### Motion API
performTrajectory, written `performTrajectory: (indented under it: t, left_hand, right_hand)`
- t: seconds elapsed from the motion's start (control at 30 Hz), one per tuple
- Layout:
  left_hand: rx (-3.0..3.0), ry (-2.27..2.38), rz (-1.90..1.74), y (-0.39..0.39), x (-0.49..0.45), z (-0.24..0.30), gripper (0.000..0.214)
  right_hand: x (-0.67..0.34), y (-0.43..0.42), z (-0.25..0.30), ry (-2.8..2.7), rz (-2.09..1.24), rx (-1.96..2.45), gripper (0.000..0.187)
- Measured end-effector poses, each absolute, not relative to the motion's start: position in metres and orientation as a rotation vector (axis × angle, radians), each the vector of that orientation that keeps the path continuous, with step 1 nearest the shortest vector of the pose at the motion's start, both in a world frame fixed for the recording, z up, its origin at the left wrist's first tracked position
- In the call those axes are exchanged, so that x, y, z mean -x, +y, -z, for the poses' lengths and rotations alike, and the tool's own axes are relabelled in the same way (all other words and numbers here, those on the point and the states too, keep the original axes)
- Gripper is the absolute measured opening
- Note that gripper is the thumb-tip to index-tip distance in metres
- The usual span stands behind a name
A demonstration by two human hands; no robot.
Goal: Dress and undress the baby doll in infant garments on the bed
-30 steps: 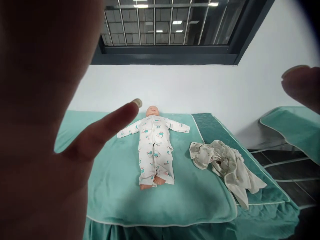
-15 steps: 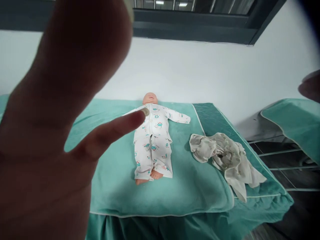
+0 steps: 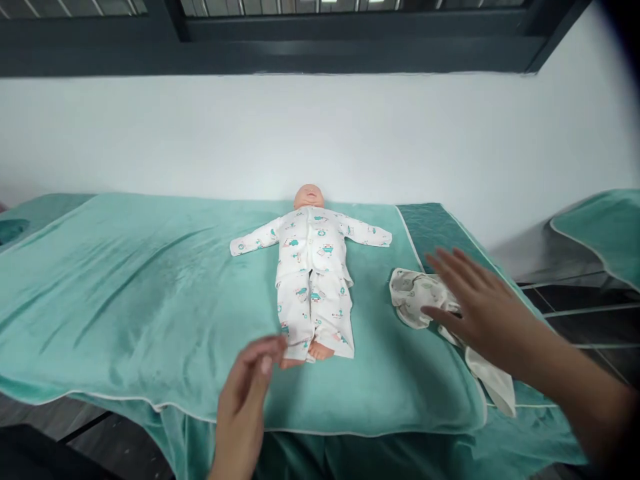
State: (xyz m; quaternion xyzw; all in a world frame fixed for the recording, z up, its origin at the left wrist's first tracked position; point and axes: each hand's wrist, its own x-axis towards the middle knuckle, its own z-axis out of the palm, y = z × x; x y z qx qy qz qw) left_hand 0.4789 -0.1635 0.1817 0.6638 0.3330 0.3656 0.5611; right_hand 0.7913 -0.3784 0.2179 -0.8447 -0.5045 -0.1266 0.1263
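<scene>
A baby doll (image 3: 310,196) lies on its back, dressed in a white printed pyjama top (image 3: 313,243) and matching trousers (image 3: 315,313). Its sleeves spread to both sides and its feet show at the trouser cuffs. My left hand (image 3: 250,387) is just left of the feet, fingers curved and parted from the thumb, with nothing in it. Over the crumpled pale baby clothes (image 3: 413,297) to the right, my right hand (image 3: 480,307) hovers with fingers outstretched and holds nothing. It covers part of that heap.
The doll and clothes rest on a bed with a green velvety cover (image 3: 150,300). A white wall (image 3: 240,140) and dark window frame (image 3: 350,50) stand behind. At the right are a green-covered surface (image 3: 605,233) and metal bars (image 3: 590,310).
One hand, close to the camera before, no longer blocks the view. Both hands are now low over the bed, and the view has shifted slightly. The doll and clothes look unmoved.
</scene>
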Motion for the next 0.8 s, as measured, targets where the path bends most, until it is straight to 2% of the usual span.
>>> performTrajectory:
  t: [0.1,0.23,0.3,0.43,0.57,0.6,0.63,0.7,0.77,0.8]
  left_hand:
    - [-1.78,0.785,-0.769,-0.189,-0.455,-0.131,0.015]
    - [-1.998,0.415,-0.817,-0.216,-0.467,-0.132,0.018]
    - [-2.089,0.214,-0.717,-0.221,-0.497,-0.15,0.026]
    - [-1.986,0.103,-0.405,-0.217,-0.572,-0.185,0.032]
    - [-1.724,0.202,-0.51,-0.209,-0.62,-0.205,0.08]
    - [-1.687,0.21,-0.544,-0.207,-0.626,-0.209,0.084]
    - [-1.671,0.211,-0.564,-0.204,-0.629,-0.212,0.081]
    - [-1.656,0.243,-0.587,-0.198,-0.631,-0.217,0.06]
    - [-1.595,0.332,-0.637,-0.191,-0.628,-0.219,0.042]
    - [-1.538,0.384,-0.67,-0.187,-0.626,-0.22,0.04]
  right_hand:
    - [-0.815,-0.385,-0.161,-1.316,0.489,2.729,0.058]
    - [-0.827,-0.395,-0.138,-1.159,0.457,2.68,0.036]
    - [-0.825,-0.386,-0.152,-1.002,0.356,2.535,0.033]
    - [-0.805,-0.353,-0.206,-0.671,0.185,2.002,0.036]
    - [-0.771,-0.319,-0.257,-0.656,-0.073,1.448,0.046]
    - [-0.763,-0.312,-0.264,-0.676,-0.13,1.37,0.049]
    - [-0.757,-0.305,-0.268,-0.703,-0.176,1.319,0.051]
    - [-0.75,-0.295,-0.268,-0.785,-0.266,1.305,0.054]
    - [-0.749,-0.291,-0.254,-0.908,-0.328,1.371,0.055]
    - [-0.749,-0.291,-0.242,-0.971,-0.348,1.421,0.056]
